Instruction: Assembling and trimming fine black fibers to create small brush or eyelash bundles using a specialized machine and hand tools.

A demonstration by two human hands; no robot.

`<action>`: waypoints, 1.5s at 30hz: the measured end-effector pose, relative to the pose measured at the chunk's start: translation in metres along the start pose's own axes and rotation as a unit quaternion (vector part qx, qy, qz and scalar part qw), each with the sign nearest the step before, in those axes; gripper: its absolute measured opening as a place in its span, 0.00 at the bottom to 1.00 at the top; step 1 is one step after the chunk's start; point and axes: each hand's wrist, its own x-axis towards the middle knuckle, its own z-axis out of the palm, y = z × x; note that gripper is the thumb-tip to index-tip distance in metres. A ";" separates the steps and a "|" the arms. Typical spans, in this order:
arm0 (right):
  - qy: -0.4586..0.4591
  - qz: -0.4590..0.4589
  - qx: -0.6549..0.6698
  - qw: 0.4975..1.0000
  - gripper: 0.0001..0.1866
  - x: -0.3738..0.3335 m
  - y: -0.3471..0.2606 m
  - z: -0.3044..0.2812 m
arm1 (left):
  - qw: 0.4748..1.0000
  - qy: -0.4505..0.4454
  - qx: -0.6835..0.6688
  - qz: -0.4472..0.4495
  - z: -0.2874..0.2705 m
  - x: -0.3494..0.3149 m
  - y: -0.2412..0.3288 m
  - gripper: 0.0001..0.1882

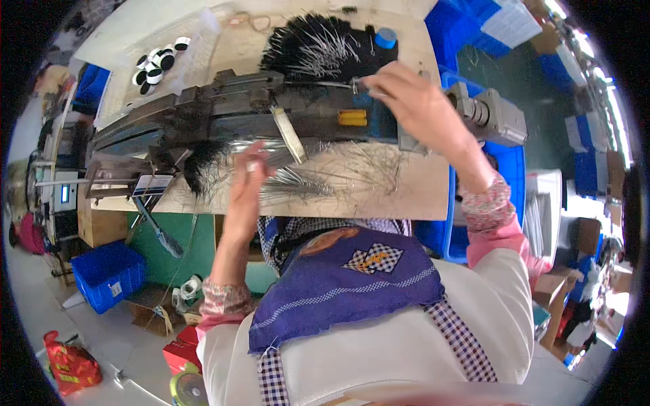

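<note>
Right hand (421,107) is out over the right part of the long dark machine (233,108), fingers bunched together right by a small metal fitting (355,86). There's a thin silver rod (318,84) running left from that fitting along the far side of the machine — can't tell if the fingers are actually gripping it or just touching the fitting.

Left hand (246,181) is at the near edge of the machine, kinda blurry, fingers partly curled beside a loose bunch of silver wires (298,183). Can't tell if they've got a wire in them. The wires lie on the near strip of the pale surface (423,193), with a black bristle clump (199,166) just left of that hand.

A light-coloured bar (290,137) sits tilted across the machine between the hands, and a yellow piece (352,118) is to its right. Far side has a big pile of black-bristled pieces with silver stems (318,51), blue cap (386,38) at its right end. Far left — a clear tray (203,37) with black-and-white rolls (161,59) in it.
</note>
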 end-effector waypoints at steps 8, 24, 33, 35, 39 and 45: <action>-0.044 -0.020 -0.067 0.997 0.17 0.033 -0.006 0.035 | 0.907 -0.083 -0.402 -0.091 0.045 0.010 0.069 0.13; -0.007 0.118 -0.109 0.987 0.13 0.108 0.087 0.031 | 0.972 -0.212 0.100 -0.002 0.007 0.020 0.055 0.10; -0.163 -0.003 0.075 0.984 0.13 0.053 0.019 0.008 | 0.938 -0.235 0.231 0.107 0.062 0.123 0.035 0.16; -0.141 -0.035 0.045 0.988 0.11 0.051 0.015 0.024 | 0.888 -0.153 0.385 0.198 0.065 0.118 0.053 0.19; -0.054 -0.097 0.077 0.991 0.09 0.070 0.013 0.053 | 0.702 -0.037 0.600 0.382 0.030 0.105 0.073 0.07; 0.018 -0.012 0.232 0.973 0.10 0.077 0.001 0.064 | 0.715 0.204 0.432 0.510 -0.009 0.076 0.060 0.10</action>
